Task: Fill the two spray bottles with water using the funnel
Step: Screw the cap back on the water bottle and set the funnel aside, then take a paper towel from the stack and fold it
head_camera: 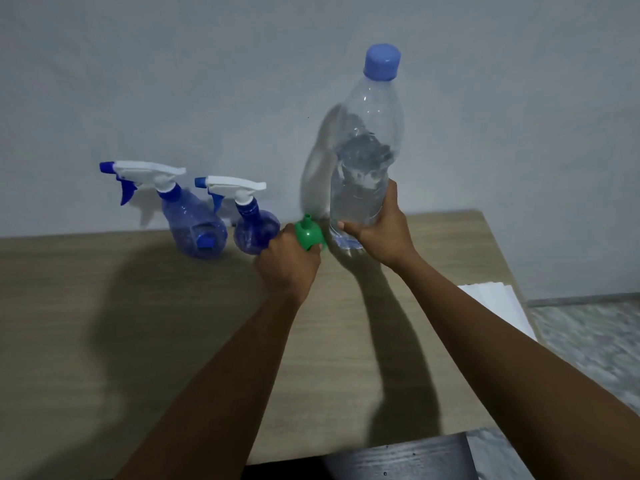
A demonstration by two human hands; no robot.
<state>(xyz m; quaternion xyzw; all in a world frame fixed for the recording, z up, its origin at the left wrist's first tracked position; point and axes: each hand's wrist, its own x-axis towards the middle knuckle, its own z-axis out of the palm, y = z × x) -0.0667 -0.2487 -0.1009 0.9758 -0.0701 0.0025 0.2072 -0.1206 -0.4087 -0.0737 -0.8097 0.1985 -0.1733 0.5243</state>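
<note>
Two blue spray bottles with white-and-blue trigger heads stand at the back of the wooden table (104,323) by the wall: a larger one (194,220) on the left and a smaller round one (254,230) beside it. My left hand (289,265) grips a green funnel (306,233), spout pointing up, just right of the small bottle. A tall clear water bottle (363,161) with a blue cap, partly filled, is upright in my right hand (377,233), which wraps around its lower part.
A grey wall rises right behind the table. White sheets of paper (495,303) lie at the table's right edge, with floor beyond. A dark chair back (398,459) shows at the near edge.
</note>
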